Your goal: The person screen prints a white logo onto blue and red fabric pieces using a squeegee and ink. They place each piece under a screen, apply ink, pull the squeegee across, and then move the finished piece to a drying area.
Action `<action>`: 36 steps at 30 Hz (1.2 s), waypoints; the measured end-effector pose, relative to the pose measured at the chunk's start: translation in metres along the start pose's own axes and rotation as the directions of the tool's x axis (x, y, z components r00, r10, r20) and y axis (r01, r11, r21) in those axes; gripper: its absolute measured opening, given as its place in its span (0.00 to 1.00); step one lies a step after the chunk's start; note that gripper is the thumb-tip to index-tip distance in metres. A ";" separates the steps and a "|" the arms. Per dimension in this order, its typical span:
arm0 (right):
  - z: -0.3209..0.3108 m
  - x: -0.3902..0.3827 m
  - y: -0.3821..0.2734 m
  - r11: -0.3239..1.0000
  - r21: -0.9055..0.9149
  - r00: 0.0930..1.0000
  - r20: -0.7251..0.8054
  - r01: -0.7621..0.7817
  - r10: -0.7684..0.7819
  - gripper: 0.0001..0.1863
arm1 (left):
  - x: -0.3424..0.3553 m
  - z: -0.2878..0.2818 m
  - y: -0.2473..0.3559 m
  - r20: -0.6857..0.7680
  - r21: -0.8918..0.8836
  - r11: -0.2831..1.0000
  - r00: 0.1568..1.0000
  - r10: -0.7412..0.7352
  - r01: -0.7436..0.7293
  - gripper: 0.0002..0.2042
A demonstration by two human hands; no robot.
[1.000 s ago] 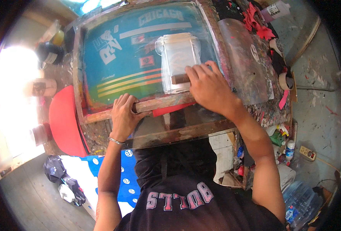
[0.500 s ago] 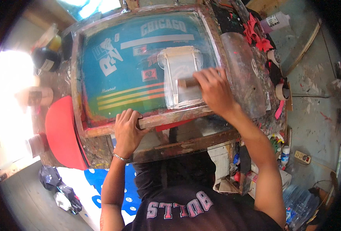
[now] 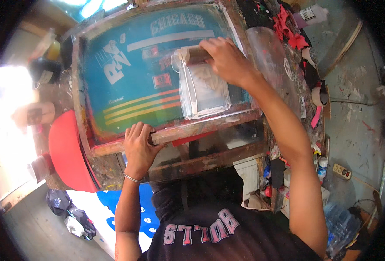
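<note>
A silk screen (image 3: 136, 82) with blue-green mesh, pale lettering and yellow-orange stripes lies on the work table in front of me. Its worn wooden frame (image 3: 210, 127) is gripped at the near rail by my left hand (image 3: 139, 147), fingers curled over the edge. My right hand (image 3: 227, 58) is closed on a wooden squeegee (image 3: 196, 55), which rests across the far end of a taped-off rectangle (image 3: 207, 89). Whitish ink and a pale design show inside that rectangle. The squeegee's right end is hidden under my fingers.
A red rounded panel (image 3: 64, 150) stands at the table's left. On the right are a clear plastic sheet (image 3: 266, 56), red cloth scraps (image 3: 288, 30), a plastic bottle (image 3: 311, 15) and tape rolls (image 3: 318, 96). A power strip (image 3: 341, 171) lies lower right.
My right hand has pushed the squeegee away from me, from the middle of the taped rectangle to its far end. The left hand keeps its hold, and the view has shifted slightly.
</note>
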State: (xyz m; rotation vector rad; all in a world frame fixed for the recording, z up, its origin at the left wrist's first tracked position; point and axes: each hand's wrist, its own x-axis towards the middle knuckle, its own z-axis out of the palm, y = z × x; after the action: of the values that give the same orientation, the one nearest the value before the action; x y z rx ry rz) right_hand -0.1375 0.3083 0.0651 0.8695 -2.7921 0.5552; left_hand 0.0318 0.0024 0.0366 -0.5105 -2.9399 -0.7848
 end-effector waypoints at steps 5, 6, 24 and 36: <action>-0.019 -0.077 -0.068 0.997 0.045 0.984 0.167 -0.070 0.062 0.15 | -0.001 -0.005 0.004 0.031 0.024 0.999 0.999 -0.033 0.032 0.22; -0.020 -0.084 -0.073 0.995 0.066 0.979 0.194 -0.077 0.063 0.15 | -0.001 -0.005 0.003 0.024 0.023 0.999 0.999 -0.030 0.030 0.23; 0.001 -0.043 -0.034 0.999 0.031 0.999 0.035 0.017 -0.018 0.14 | -0.005 -0.003 0.000 0.002 0.025 1.000 1.000 0.005 -0.005 0.24; -0.021 -0.094 -0.083 0.999 -0.044 0.997 0.071 0.003 0.000 0.15 | -0.001 -0.002 0.004 -0.031 0.042 0.999 0.999 0.007 -0.006 0.25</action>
State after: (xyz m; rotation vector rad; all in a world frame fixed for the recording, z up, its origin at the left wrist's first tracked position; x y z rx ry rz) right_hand -0.0122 0.3017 0.0848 0.8998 -2.8551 0.4693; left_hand 0.0340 0.0043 0.0399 -0.5000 -2.9174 -0.7219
